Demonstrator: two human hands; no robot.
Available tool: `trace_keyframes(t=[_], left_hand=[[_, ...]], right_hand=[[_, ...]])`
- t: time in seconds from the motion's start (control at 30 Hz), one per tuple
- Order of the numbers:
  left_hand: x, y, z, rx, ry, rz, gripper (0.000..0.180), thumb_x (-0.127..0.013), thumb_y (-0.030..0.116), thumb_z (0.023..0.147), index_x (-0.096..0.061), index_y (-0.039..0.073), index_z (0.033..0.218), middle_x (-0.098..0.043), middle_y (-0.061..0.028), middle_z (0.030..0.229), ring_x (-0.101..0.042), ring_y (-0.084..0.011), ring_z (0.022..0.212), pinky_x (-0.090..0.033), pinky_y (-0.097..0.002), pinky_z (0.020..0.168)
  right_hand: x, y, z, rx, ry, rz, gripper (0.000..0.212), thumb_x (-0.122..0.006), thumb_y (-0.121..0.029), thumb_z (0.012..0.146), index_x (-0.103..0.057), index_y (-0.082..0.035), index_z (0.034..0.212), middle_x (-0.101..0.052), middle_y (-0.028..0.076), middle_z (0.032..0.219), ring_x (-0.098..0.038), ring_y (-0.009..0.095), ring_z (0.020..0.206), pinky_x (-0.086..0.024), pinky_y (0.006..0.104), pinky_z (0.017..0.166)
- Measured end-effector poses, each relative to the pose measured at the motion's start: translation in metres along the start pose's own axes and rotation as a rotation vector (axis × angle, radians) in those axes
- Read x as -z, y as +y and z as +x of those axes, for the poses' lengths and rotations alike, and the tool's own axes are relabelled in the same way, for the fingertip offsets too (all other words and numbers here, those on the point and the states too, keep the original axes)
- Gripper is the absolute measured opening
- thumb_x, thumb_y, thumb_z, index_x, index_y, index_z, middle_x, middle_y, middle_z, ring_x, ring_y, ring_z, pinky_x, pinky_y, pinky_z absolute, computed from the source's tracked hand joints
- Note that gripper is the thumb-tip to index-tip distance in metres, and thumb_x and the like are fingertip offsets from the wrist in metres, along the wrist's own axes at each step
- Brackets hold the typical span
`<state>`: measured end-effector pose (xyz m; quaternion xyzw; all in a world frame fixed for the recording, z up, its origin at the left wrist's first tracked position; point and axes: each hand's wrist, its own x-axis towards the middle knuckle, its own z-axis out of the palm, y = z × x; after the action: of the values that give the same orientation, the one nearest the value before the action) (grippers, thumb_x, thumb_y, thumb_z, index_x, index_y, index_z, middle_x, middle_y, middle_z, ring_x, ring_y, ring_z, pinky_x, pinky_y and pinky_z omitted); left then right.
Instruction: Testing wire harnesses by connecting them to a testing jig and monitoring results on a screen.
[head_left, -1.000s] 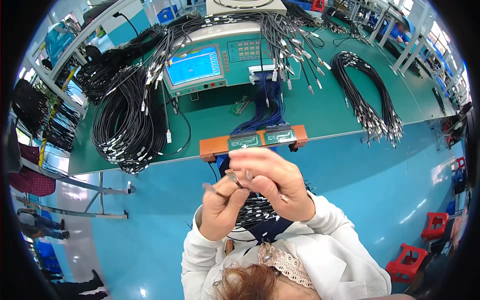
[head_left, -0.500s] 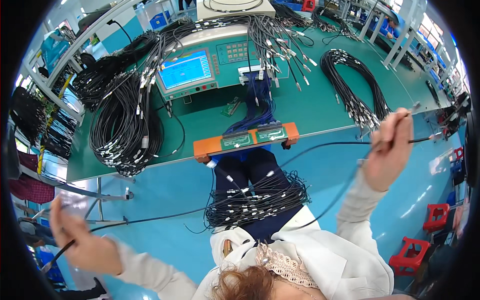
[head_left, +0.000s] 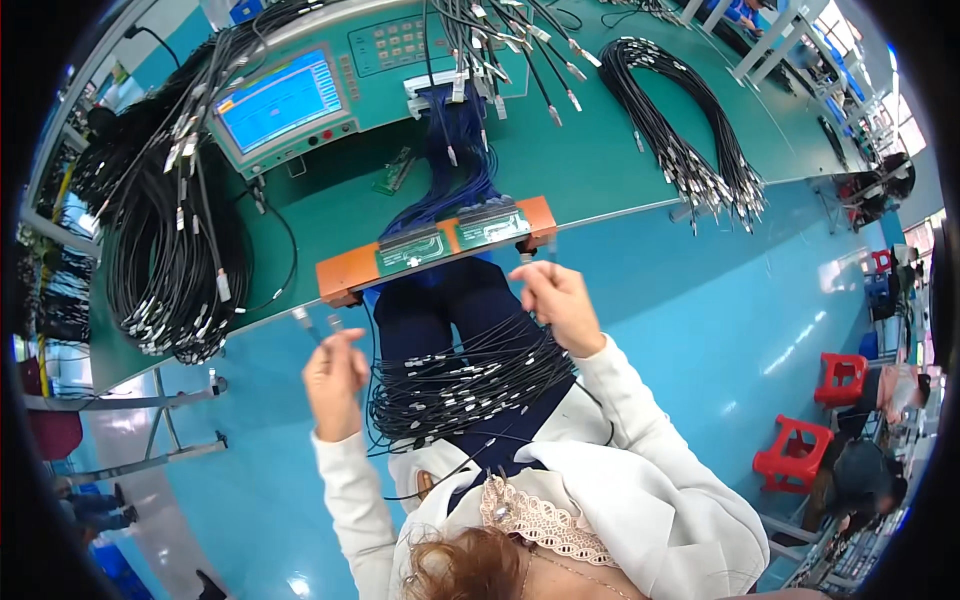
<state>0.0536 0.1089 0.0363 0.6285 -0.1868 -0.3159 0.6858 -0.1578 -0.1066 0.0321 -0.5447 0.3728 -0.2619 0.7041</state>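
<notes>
My left hand [head_left: 335, 388] is in front of the left end of an orange bar [head_left: 348, 276]. Its fingers are closed on black cables, whose metal connector ends [head_left: 303, 318] stick up past the fingertips. My right hand [head_left: 566, 312], near the bar's right end, is pinched around cable ends [head_left: 527, 256]; part of them is hidden by the fingers. Two green circuit boards [head_left: 412, 252] sit on the bar at the table's front edge, with blue wires [head_left: 440, 185] running from them to a tester [head_left: 375, 105]. Across my lap lies a bundle of black cables [head_left: 465, 392] with white tags.
A lit screen [head_left: 280, 100] is on the tester. Large coils of black cable [head_left: 170, 270] hang over the table's left side, and a looped bundle [head_left: 690, 110] lies at the right. Red stools [head_left: 793, 455] and other people stand or sit off to the right.
Both hands have come inward and up from wide apart to the front of the orange bar, bringing the cable ends along. The view has shifted, with the table lower left.
</notes>
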Motion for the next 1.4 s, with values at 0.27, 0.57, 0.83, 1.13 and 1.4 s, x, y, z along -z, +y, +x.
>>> trace_keyframes(t=[0.27,0.57,0.83,1.13,1.4], left_hand=[[-0.081,-0.025,0.023,0.165,-0.101,-0.095,0.023,-0.05,0.022,0.095,-0.062,0.002,0.099,-0.05,0.0011,0.056,-0.035,-0.002,0.044,-0.024,-0.0178,0.043],[-0.09,-0.035,0.033,0.191,-0.032,-0.061,0.027,-0.053,0.024,0.094,-0.065,0.001,0.091,-0.048,0.0011,0.053,-0.035,-0.0023,0.044,-0.024,-0.018,0.043],[-0.088,-0.037,0.033,0.232,-0.041,-0.071,0.025,-0.054,0.023,0.094,-0.066,0.002,0.091,-0.051,0.0031,0.056,-0.036,-0.0003,0.047,-0.021,-0.0173,0.044],[-0.089,-0.036,0.035,0.241,-0.02,-0.102,0.025,-0.052,0.022,0.094,-0.065,0.001,0.091,-0.049,0.0024,0.056,-0.035,-0.0015,0.046,-0.022,-0.0178,0.044],[-0.097,-0.036,0.042,0.253,-0.024,-0.135,0.026,-0.052,0.023,0.094,-0.065,0.0,0.09,-0.048,0.0023,0.055,-0.033,-0.0017,0.045,-0.024,-0.0186,0.044]], right_hand=[[-0.013,0.012,0.025,-0.079,0.0,-0.039,0.028,-0.05,-0.026,0.095,-0.063,-0.002,0.086,-0.049,-0.004,0.057,-0.033,0.001,0.044,-0.023,0.0175,0.039],[-0.013,0.012,0.041,-0.126,-0.024,-0.03,0.028,-0.051,-0.024,0.095,-0.062,-0.001,0.082,-0.046,-0.004,0.052,-0.035,0.002,0.043,-0.024,0.0185,0.038],[-0.011,0.013,0.042,-0.208,-0.047,0.112,0.027,-0.049,-0.023,0.095,-0.061,-0.001,0.082,-0.045,-0.004,0.053,-0.035,0.003,0.043,-0.025,0.0183,0.039],[-0.019,0.011,0.044,-0.232,-0.018,0.174,0.025,-0.05,-0.022,0.094,-0.06,-0.002,0.082,-0.046,-0.003,0.054,-0.035,0.003,0.042,-0.025,0.0179,0.039],[-0.019,0.01,0.044,-0.222,-0.024,0.154,0.025,-0.05,-0.022,0.094,-0.059,-0.001,0.083,-0.046,-0.003,0.055,-0.033,0.002,0.043,-0.024,0.018,0.039]])
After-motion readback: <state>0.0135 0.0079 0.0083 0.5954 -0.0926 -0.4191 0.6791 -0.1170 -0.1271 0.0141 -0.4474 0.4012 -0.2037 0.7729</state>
